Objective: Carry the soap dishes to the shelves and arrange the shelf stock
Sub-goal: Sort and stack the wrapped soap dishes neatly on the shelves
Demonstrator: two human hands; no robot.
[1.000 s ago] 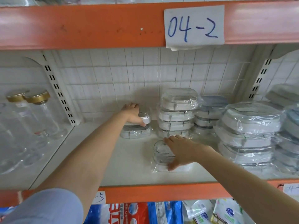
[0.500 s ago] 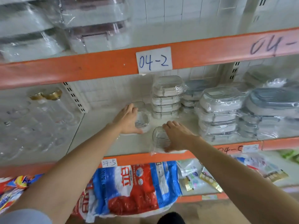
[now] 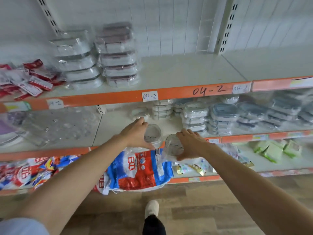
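Both clear soap dishes sit at the orange shelf edge [image 3: 237, 138]: left hand [image 3: 135, 134] cups one dish [image 3: 152, 133], right hand [image 3: 189, 143] grips another dish [image 3: 173, 145] overhanging; a loose, slippery wrapper could drop it.

Two wrapped soap dishes are held side by side at the front edge of the middle shelf [image 3: 118, 122], one in the left hand [image 3: 135, 134], one in the right hand [image 3: 189, 143]. Stacks of soap dishes [image 3: 194, 116] are lined up behind and to the right. Detergent bags [image 3: 135, 170] are piled on the shelf below.
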